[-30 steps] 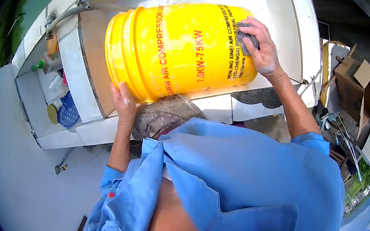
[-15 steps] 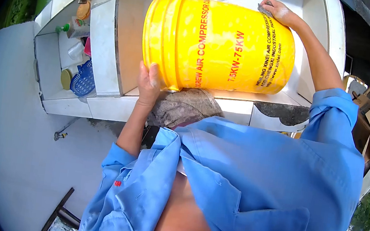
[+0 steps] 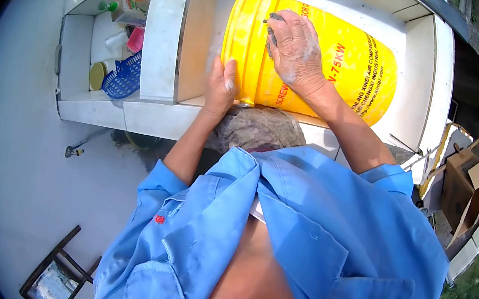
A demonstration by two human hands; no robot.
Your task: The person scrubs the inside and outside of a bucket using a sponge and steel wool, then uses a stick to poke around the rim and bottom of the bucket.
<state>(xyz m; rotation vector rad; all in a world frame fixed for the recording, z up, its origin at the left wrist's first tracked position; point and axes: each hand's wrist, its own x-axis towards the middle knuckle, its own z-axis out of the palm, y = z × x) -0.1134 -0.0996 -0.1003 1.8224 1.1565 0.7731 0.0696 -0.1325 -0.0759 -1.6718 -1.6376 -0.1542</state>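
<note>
I have the right hand (image 3: 296, 52) cupped over a dark-grey scouring pad (image 3: 272, 37); below-left, the left hand (image 3: 220, 90) grips the cylindrical yellow plastic drum (image 3: 348, 67). Scrubbing looks unfinished.

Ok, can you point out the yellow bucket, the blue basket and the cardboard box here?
Yellow bucket (image 3: 349, 60): head view, on its printed side wall.
Blue basket (image 3: 122, 78): head view, on its perforated side.
Cardboard box (image 3: 458, 182): head view, on its brown side.
</note>
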